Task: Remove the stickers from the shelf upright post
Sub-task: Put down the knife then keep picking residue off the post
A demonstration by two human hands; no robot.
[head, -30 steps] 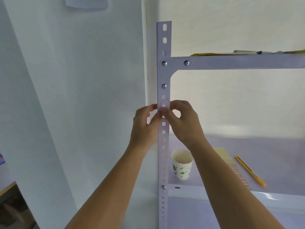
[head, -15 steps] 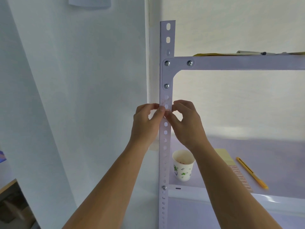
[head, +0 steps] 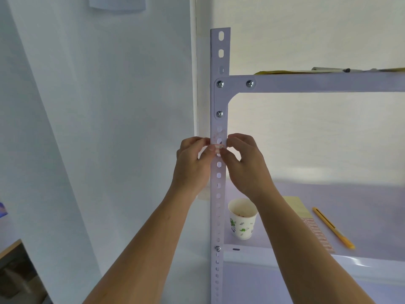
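**Head view.** I see both hands raised to the shelf upright post (head: 219, 102), one on each side of it. The left hand (head: 192, 163) curls round the post's edge, its thumb tip touching the left end of a small red-and-white sticker (head: 219, 148). The right hand (head: 243, 163) pinches at the sticker's right edge with thumb and curled forefinger. Whether a corner has lifted is too small to tell. Below the right hand, a paper cup (head: 242, 220) stands on the shelf (head: 361, 216). As I judge it, the step in hand is starting the peel. The next move calls for a nail under the edge, then a slow pull while the left hand steadies the post.
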